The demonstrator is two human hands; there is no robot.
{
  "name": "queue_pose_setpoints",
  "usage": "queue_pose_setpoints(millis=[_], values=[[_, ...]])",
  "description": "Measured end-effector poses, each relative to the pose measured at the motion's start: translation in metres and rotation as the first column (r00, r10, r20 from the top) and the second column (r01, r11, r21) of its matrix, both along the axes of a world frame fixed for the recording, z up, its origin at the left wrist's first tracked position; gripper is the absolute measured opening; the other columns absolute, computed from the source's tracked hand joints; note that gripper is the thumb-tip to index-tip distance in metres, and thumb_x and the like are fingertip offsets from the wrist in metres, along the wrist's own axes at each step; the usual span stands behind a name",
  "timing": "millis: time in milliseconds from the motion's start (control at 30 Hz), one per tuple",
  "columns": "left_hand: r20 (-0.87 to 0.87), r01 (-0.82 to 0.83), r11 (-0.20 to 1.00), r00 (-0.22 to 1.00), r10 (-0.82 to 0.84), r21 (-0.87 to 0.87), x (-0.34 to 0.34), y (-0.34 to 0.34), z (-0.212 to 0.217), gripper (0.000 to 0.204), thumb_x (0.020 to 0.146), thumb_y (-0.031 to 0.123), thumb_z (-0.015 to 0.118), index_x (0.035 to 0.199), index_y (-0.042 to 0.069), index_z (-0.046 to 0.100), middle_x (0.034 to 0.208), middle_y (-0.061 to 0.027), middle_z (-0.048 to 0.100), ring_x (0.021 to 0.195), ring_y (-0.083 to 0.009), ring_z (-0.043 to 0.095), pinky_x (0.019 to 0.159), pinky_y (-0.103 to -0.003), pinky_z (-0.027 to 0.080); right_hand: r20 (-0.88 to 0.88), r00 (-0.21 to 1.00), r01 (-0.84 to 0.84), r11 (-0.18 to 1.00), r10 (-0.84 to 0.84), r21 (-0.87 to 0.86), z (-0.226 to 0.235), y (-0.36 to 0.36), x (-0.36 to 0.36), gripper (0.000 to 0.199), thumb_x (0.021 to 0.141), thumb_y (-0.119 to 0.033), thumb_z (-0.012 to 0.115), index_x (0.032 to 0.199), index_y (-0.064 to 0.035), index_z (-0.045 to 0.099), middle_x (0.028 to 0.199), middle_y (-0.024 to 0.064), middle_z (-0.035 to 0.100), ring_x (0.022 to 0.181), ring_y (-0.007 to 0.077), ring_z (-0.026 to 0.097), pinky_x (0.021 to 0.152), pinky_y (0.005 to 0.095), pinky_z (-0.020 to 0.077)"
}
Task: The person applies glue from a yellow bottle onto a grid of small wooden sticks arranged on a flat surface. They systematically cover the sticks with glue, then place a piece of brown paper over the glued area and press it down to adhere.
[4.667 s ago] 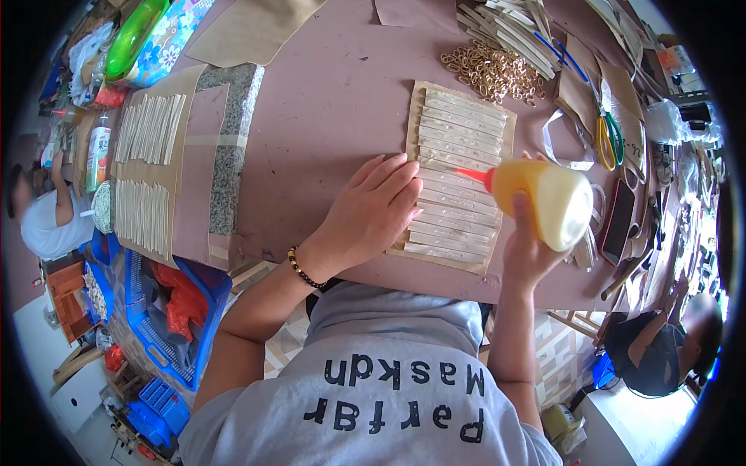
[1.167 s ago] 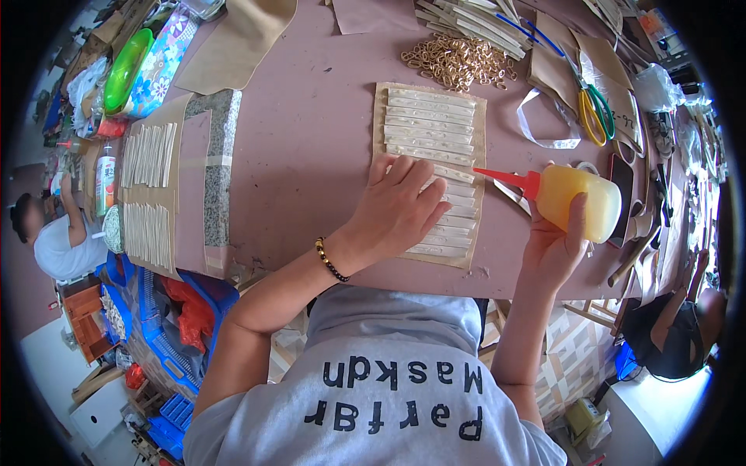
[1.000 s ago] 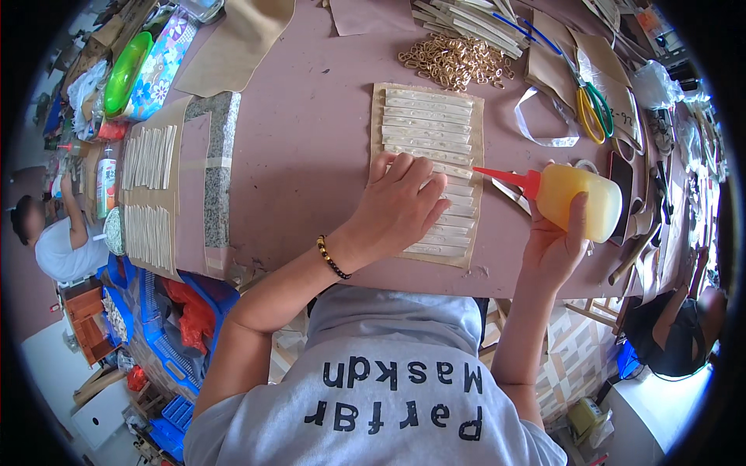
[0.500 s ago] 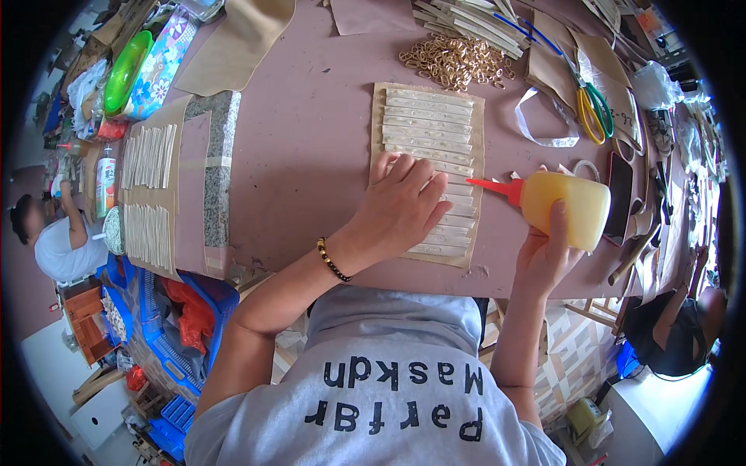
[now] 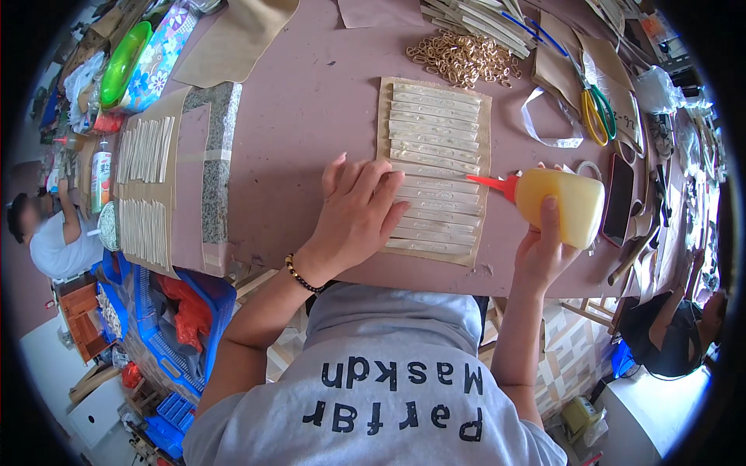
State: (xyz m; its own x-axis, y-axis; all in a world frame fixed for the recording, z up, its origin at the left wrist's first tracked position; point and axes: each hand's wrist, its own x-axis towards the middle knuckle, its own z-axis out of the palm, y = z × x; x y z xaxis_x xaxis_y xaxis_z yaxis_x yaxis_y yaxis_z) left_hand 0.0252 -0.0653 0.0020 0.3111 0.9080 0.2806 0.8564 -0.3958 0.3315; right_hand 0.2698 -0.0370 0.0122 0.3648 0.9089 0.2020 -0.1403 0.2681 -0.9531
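Observation:
My right hand point(image 5: 538, 262) is wrapped round a yellow squeeze bottle point(image 5: 571, 203) with a red nozzle point(image 5: 489, 182). The bottle lies tilted on its side, its tip pointing left at the ends of several pale narrow strips point(image 5: 435, 132). These strips lie in a row, one below another, on a tan sheet point(image 5: 485, 124); some carry wet-looking clear spots. At the sheet's left edge my left hand point(image 5: 350, 213) rests palm down, fingers apart, the fingertips by the strips' left ends. I see nothing held in it.
Gold-coloured rings point(image 5: 462, 58) are heaped behind the sheet. Scissors point(image 5: 594, 109), a white ribbon loop point(image 5: 548, 136) and a phone point(image 5: 618, 198) lie to the right. More strips point(image 5: 145, 151) sit on brown sheets at left. Two people point(image 5: 58, 241) are at the sides.
My left hand has moved left, off the middle of the strips to their left ends. The bottle has shifted slightly left in my right hand, its nozzle still over the strips' right side.

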Motion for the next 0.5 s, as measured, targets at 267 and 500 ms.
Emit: queue_pose_setpoints(millis=[267,500], values=[[-0.011,0.016,1.000,1.000,-0.016,-0.011,-0.002,0.000,-0.001,0.033,0.085,0.022,0.061,0.114,0.007,0.055,0.114,-0.0059,0.051,0.108,-0.0219,0.049,0.104,-0.048,0.022,0.038,0.999,-0.011,1.000,0.010,0.009,0.004,0.001,-0.003,0.049,0.085,-0.001,0.061,0.129,0.0030,0.040,0.122,0.0209,0.053,0.112,0.0357,0.056,0.095,0.0430,0.0484],[0.055,0.040,0.999,0.998,-0.039,-0.012,-0.012,-0.003,-0.003,0.036,0.084,0.021,0.062,0.113,0.002,0.054,0.114,-0.0098,0.050,0.108,-0.0263,0.048,0.101,-0.048,0.029,-0.041,0.996,-0.077,0.997,0.076,-0.019,0.008,0.000,-0.031,0.050,0.082,0.000,0.066,0.126,0.0029,0.043,0.121,0.0189,0.055,0.111,0.0315,0.056,0.098,0.0440,0.0435]])
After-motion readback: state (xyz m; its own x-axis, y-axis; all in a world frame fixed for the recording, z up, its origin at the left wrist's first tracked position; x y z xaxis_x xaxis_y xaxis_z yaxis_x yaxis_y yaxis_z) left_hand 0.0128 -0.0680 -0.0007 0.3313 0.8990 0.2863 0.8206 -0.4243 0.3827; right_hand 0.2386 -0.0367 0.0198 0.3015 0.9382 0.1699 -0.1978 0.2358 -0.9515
